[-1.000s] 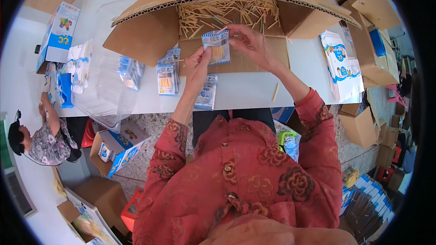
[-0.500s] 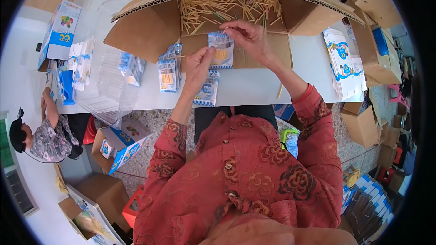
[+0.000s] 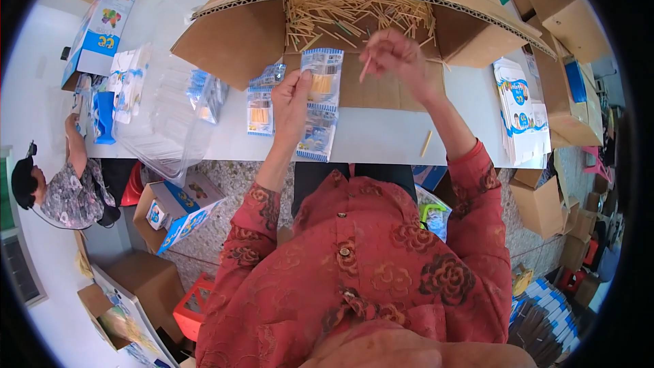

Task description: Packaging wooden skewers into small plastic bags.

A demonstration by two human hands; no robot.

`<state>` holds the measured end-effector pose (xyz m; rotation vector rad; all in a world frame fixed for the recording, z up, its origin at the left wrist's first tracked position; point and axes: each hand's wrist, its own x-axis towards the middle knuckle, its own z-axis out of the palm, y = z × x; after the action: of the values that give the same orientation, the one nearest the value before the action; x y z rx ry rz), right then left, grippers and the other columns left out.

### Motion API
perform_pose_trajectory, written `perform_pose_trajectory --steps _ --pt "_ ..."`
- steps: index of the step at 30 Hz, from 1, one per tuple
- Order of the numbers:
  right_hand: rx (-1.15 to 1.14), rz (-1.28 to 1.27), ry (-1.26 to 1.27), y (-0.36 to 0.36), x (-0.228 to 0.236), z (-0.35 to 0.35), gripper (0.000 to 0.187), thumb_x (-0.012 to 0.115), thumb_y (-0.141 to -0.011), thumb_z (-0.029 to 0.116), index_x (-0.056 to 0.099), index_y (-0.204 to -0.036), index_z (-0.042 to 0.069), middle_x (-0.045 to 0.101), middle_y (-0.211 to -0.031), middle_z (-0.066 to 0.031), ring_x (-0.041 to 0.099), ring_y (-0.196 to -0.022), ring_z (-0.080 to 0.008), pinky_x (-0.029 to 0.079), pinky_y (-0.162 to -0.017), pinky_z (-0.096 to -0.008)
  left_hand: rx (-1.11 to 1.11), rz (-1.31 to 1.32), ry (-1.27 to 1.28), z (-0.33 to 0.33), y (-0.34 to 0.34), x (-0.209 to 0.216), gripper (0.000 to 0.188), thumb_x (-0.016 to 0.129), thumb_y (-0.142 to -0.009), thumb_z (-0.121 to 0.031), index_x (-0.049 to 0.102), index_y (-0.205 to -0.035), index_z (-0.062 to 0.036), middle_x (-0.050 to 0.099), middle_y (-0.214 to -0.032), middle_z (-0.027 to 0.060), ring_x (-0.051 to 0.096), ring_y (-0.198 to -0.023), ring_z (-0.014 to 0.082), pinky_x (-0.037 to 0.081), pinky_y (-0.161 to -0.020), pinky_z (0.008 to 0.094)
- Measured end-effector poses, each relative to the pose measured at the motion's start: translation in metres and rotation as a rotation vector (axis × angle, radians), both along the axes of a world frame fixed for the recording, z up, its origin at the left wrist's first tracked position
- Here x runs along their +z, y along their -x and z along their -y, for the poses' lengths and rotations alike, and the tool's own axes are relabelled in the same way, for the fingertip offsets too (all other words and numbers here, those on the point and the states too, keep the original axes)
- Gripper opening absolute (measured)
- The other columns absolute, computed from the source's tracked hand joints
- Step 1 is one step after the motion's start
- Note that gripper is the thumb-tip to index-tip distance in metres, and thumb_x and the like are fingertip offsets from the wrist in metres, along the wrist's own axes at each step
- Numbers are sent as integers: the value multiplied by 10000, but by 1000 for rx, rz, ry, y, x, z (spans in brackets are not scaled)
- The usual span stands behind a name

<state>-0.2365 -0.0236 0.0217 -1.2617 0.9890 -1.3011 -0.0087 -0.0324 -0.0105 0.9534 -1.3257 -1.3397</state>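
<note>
My left hand (image 3: 291,103) pinches the side of a small blue-and-white plastic packet (image 3: 323,67), with pale yellow sticks showing through its window. My right hand (image 3: 400,61), somewhat blurred, is raised to the right of it, a thin pinkish stick (image 3: 366,69) pointing down from its fingers. Behind both hands an open cardboard box (image 3: 470,34) lies on its side, and many loose yellowish sticks (image 3: 361,10) are scattered inside. Another packet (image 3: 317,138) lies under the held one, near the table edge. More filled packets (image 3: 259,110) lie left of my left hand.
Clear plastic trays (image 3: 160,126) stand on the white table (image 3: 381,133) at left. Flat printed cartons (image 3: 521,112) are stacked at right. One stray stick (image 3: 427,143) lies near the front edge. At far left sits another person (image 3: 65,194). Boxes and a red stool (image 3: 194,307) crowd the floor.
My right hand has moved right, away from the packet's top, with the pinkish stick. My left hand still holds the packet, now tilted slightly. The whole view has shifted a little.
</note>
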Motion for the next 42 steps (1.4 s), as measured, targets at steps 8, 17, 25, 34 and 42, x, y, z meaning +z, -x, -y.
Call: perform_pose_trajectory --steps 8,17,25,34,42 --pt "259 -230 -180 -34 -10 -22 94 571 -905 130 578 -951 48 594 -715 9 485 -543 -34 392 -477 -194 -43 -4 -122 -22 3 15 227 577 -908 -167 635 -1003 31 642 -780 4 547 -730 34 449 -641 199" --pt "293 -332 -139 -54 -2 -41 128 565 -893 99 597 -992 25 557 -701 4 510 -608 -53 407 -508 -221 53 74 17 -41 -58 -11 243 668 -816 -48 606 -1041 18 665 -914 45 603 -793 83 489 -703 226" --pt "189 -773 -35 -11 -27 -62 165 593 -863 93 576 -1009 19 552 -658 -64 520 -567 -120 429 -524 -270 175 225 -75 -25 -127 -54 302 662 -802 8 566 -1089 21 656 -900 42 588 -768 72 478 -673 202" --pt "409 -1261 -134 39 -13 -117 310 599 -754 33 499 -1047 35 622 -798 -155 613 -752 -336 487 -670 -423 426 842 603 -2 -97 -16 412 723 -657 -12 621 -1052 -67 566 -1070 88 556 -947 237 476 -750 329" --pt "309 -1480 52 52 -28 -137 276 595 -717 -10 512 -976 35 570 -767 -121 603 -740 -317 508 -676 -400 57 1268 892 42 -61 -12 175 637 -668 -62 638 -843 -49 557 -935 118 518 -970 286 408 -812 387"
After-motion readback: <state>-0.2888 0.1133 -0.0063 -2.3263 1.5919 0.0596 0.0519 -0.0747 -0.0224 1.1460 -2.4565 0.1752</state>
